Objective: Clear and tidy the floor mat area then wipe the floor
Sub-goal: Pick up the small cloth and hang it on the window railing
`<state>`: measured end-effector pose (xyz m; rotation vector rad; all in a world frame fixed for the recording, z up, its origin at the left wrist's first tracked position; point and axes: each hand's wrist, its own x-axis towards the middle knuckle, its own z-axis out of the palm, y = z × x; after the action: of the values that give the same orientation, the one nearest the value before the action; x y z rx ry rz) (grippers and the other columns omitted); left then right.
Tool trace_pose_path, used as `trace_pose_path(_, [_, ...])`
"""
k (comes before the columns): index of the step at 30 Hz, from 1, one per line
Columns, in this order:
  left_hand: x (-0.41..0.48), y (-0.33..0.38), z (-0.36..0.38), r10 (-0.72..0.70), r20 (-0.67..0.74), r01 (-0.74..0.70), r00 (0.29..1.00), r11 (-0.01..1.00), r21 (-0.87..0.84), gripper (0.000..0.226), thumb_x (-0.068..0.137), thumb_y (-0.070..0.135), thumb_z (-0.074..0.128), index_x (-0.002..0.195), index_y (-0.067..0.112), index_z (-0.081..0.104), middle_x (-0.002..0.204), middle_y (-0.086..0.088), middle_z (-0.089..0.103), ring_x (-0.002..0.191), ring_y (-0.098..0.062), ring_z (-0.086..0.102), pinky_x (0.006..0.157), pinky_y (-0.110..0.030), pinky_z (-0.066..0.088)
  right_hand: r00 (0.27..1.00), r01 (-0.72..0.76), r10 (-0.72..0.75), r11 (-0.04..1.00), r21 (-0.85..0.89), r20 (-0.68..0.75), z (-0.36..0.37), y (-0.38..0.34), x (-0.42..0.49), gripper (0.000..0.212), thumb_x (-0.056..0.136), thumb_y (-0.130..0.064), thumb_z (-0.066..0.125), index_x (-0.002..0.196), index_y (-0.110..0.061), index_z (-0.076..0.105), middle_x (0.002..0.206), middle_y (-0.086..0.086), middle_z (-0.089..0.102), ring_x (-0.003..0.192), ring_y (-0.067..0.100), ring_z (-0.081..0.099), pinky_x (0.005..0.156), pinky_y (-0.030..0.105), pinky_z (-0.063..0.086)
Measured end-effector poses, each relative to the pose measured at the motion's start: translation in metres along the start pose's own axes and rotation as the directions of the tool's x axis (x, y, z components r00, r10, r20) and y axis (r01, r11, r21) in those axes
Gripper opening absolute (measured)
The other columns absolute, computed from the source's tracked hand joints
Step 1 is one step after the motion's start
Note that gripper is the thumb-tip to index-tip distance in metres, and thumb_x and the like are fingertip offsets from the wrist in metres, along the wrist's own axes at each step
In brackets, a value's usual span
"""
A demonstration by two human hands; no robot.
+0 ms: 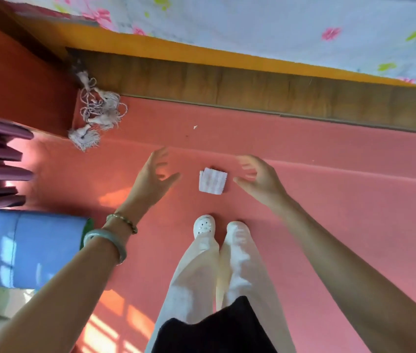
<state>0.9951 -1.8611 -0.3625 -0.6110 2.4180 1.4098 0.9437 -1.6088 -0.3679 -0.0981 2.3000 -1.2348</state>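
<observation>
While left hand (154, 175) and right hand (260, 180) hover spread, a cloth (212, 181) lies between.

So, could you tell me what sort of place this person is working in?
Most likely a bedroom at home: a floral sheet lies over a wooden frame, a pink floor mat runs alongside it, and tasselled cords sit in the corner.

Pink floor mat (303, 200), white-pink checked folded cloth (212, 180), blue roll (36, 248), floral bedsheet (278, 29).
</observation>
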Motion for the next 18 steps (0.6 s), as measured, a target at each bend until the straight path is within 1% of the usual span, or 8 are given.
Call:
trace_pose_path(4, [0.049, -0.083, 0.067, -0.045, 0.047, 0.043, 0.998, 0.998, 0.042, 0.058, 0.079, 0.011, 0.07, 0.131, 0.012, 0.044, 0.122, 0.001, 0.052, 0.108, -0.013, 0.052, 0.086, -0.03, 0.045, 0.997, -0.075, 0.075, 0.997, 0.004, 0.014, 0.047, 0.088, 0.051, 0.045, 0.078, -0.002, 0.066, 0.122, -0.009, 0.057, 0.123, 0.005, 0.06, 0.097, 0.007, 0.054, 0.083, 0.016, 0.041])
trace_pose_path(6, [0.074, -0.129, 0.102, -0.117, 0.037, 0.116, 0.992, 0.993, 0.019, 0.056, 0.08, 0.012, 0.07, 0.131, 0.012, 0.044, 0.122, -0.001, 0.053, 0.107, -0.014, 0.052, 0.085, -0.029, 0.045, 0.994, -0.104, 0.104, 0.995, 0.005, 0.022, 0.073, 0.134, 0.075, 0.044, 0.08, -0.004, 0.065, 0.122, -0.009, 0.057, 0.122, 0.004, 0.059, 0.096, 0.007, 0.054, 0.081, 0.013, 0.039])
trace_pose_path(7, [0.087, -0.152, 0.119, -0.171, 0.024, 0.171, 0.985, 0.985, -0.015, 0.055, 0.081, 0.012, 0.07, 0.13, 0.011, 0.045, 0.122, -0.004, 0.053, 0.107, -0.016, 0.053, 0.082, -0.024, 0.045, 0.992, -0.121, 0.121, 0.993, 0.006, 0.022, 0.086, 0.157, 0.087, 0.044, 0.08, -0.004, 0.065, 0.122, -0.009, 0.057, 0.122, 0.004, 0.059, 0.096, 0.008, 0.054, 0.081, 0.013, 0.039])
trace_pose_path(9, [0.11, -0.193, 0.149, -0.286, -0.002, 0.284, 0.958, 0.952, -0.116, 0.052, 0.082, 0.009, 0.068, 0.129, 0.008, 0.045, 0.123, -0.013, 0.054, 0.106, -0.022, 0.055, 0.071, -0.016, 0.043, 0.989, -0.148, 0.148, 0.989, 0.007, 0.019, 0.112, 0.202, 0.111, 0.044, 0.079, -0.004, 0.066, 0.122, -0.01, 0.057, 0.121, 0.005, 0.06, 0.096, 0.01, 0.055, 0.082, 0.016, 0.041])
trace_pose_path(11, [0.13, -0.238, 0.177, -0.359, -0.01, 0.353, 0.933, 0.921, -0.162, 0.049, 0.083, 0.01, 0.067, 0.128, 0.008, 0.047, 0.122, -0.014, 0.054, 0.11, -0.026, 0.056, 0.067, -0.016, 0.044, 0.985, -0.17, 0.17, 0.985, 0.001, 0.025, 0.139, 0.247, 0.137, 0.044, 0.078, -0.003, 0.065, 0.121, -0.01, 0.058, 0.12, 0.005, 0.061, 0.097, 0.013, 0.056, 0.087, 0.023, 0.045])
trace_pose_path(14, [0.158, -0.298, 0.212, -0.357, 0.015, 0.357, 0.934, 0.932, -0.065, 0.047, 0.083, 0.017, 0.068, 0.126, 0.012, 0.05, 0.114, -0.003, 0.056, 0.111, -0.023, 0.057, 0.082, -0.03, 0.048, 0.982, -0.185, 0.185, 0.983, -0.018, 0.026, 0.177, 0.303, 0.175, 0.042, 0.078, -0.002, 0.064, 0.119, -0.009, 0.059, 0.119, 0.008, 0.061, 0.1, 0.015, 0.056, 0.088, 0.021, 0.042])
trace_pose_path(16, [0.174, -0.33, 0.232, -0.342, 0.042, 0.342, 0.939, 0.94, 0.012, 0.048, 0.084, 0.021, 0.067, 0.127, 0.012, 0.05, 0.119, -0.001, 0.057, 0.111, -0.018, 0.056, 0.089, -0.029, 0.044, 0.979, -0.2, 0.201, 0.979, -0.02, 0.019, 0.198, 0.334, 0.197, 0.042, 0.077, -0.001, 0.065, 0.118, -0.008, 0.059, 0.12, 0.01, 0.06, 0.101, 0.016, 0.056, 0.087, 0.017, 0.04])
trace_pose_path(18, [0.189, -0.353, 0.248, -0.341, 0.056, 0.337, 0.939, 0.94, 0.059, 0.047, 0.085, 0.022, 0.065, 0.128, 0.012, 0.05, 0.126, -0.003, 0.056, 0.112, -0.018, 0.054, 0.088, -0.025, 0.04, 0.972, -0.234, 0.235, 0.971, -0.045, 0.022, 0.216, 0.361, 0.216, 0.044, 0.077, -0.001, 0.065, 0.12, -0.009, 0.058, 0.122, 0.01, 0.057, 0.108, 0.02, 0.054, 0.091, 0.02, 0.039])
